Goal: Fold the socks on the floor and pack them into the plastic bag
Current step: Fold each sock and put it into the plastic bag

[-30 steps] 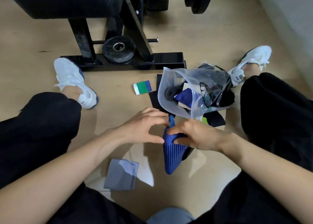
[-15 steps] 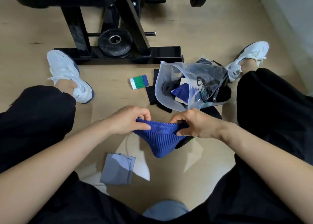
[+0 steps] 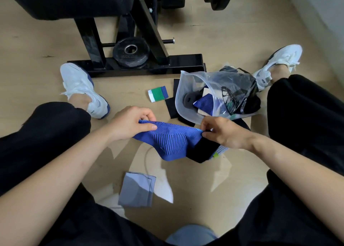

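Now blue sock (image 3: 168, 140) hanging stretched between both hands, long axis running left hand (image 3: 130, 124) to right hand (image 3: 222, 132); both sets of fingers pinching sock ends; plastic bag (image 3: 217, 95) lying just beyond right fingers, right hand nearer.

Left hand (image 3: 130, 124) pinching, right hand (image 3: 222, 132) pinching, forearms converging

sock (image 3: 168, 140): between my left hand (image 3: 130, 124) and right hand (image 3: 221, 132)
plastic bag (image 3: 214, 95): on floor (image 3: 232, 41) beyond my right hand
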